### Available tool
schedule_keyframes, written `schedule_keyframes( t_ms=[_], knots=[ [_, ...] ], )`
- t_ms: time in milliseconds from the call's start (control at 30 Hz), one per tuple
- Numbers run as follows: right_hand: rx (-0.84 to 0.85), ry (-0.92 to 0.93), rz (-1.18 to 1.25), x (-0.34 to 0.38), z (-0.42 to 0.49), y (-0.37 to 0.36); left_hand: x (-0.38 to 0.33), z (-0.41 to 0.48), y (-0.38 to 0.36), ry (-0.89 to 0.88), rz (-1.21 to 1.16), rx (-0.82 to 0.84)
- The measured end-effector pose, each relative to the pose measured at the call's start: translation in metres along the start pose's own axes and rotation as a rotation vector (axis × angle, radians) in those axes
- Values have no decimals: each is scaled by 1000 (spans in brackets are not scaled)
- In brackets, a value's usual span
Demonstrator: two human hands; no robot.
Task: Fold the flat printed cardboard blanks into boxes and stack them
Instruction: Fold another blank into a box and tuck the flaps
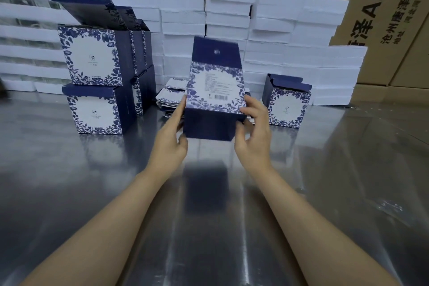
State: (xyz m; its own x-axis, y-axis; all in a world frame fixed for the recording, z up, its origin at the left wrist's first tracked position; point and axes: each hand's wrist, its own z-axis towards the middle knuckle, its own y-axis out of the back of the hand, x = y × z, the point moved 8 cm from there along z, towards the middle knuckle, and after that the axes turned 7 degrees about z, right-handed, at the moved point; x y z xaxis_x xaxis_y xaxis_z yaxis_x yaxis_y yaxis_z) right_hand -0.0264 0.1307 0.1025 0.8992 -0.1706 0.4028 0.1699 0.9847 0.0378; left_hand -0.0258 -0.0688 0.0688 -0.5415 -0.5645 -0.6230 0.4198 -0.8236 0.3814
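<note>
A person's right hand (254, 137) pinches a half-formed box (214, 86) at its lower right corner, fingers curled over the patterned edge and thumb on the dark blue bottom flap. The left hand (170, 134) steadies the opposite side, its fingers straight and pressed along the left edge and its thumb near the lower corner. The box hangs between the two hands, clear of the steel table (69, 181), with neither hand nearer than the other. Its long axis stands upright and leans slightly away from the person. The barcode panel faces the camera, and the top flap is open and raised. Closing the bottom flap looks like the step in hand.

The stack of finished boxes (92, 81) rises well to the left, on the left hand's side. A lone box (289, 104) sits open-topped to the right. A loose pile of blanks (170, 95) lies just behind the hands. White cartons (278, 37) and brown shipping cases (383, 18) wall off the back.
</note>
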Motion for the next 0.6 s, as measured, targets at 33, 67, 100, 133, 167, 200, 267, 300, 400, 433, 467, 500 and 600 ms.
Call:
schedule_keyframes(
  t_ms=[33, 67, 100, 133, 167, 200, 267, 300, 400, 433, 467, 500, 600],
  knots=[
    [10, 41, -25, 2, 0, -1, 0, 0, 2, 9, -48, -28],
    [41, 66, -55, 1, -2, -3, 2, -1, 1, 39, -108, -49],
    [87, 57, -72, -2, -4, -4, 7, -2, 0, 84, -157, -53],
    [126, -2, -77, -9, -8, -5, 12, -3, -2, 138, -174, -38],
    [142, -101, -79, -20, -11, -3, 19, -5, -6, 205, -152, -11],
    [124, -222, -88, -33, -15, 0, 27, -7, -9, 278, -107, 13],
    [31, -435, -96, -56, -22, 9, 42, -10, -8, 400, -30, -14],
    [-12, -495, -89, -63, -23, 13, 47, -11, -4, 444, -11, -59],
    [-91, -584, -118, -73, -25, 22, 51, -12, 4, 510, 18, -127],
    [-92, -624, -115, -77, -26, 22, 50, -11, 3, 517, 7, -120],
    [-76, -673, -79, -80, -28, 18, 49, -10, 0, 519, -33, -98],
    [-40, -728, -11, -82, -30, 12, 48, -10, -6, 520, -105, -60],
    [91, -776, 137, -80, -32, -2, 42, -12, -29, 525, -286, 163]
  ],
)
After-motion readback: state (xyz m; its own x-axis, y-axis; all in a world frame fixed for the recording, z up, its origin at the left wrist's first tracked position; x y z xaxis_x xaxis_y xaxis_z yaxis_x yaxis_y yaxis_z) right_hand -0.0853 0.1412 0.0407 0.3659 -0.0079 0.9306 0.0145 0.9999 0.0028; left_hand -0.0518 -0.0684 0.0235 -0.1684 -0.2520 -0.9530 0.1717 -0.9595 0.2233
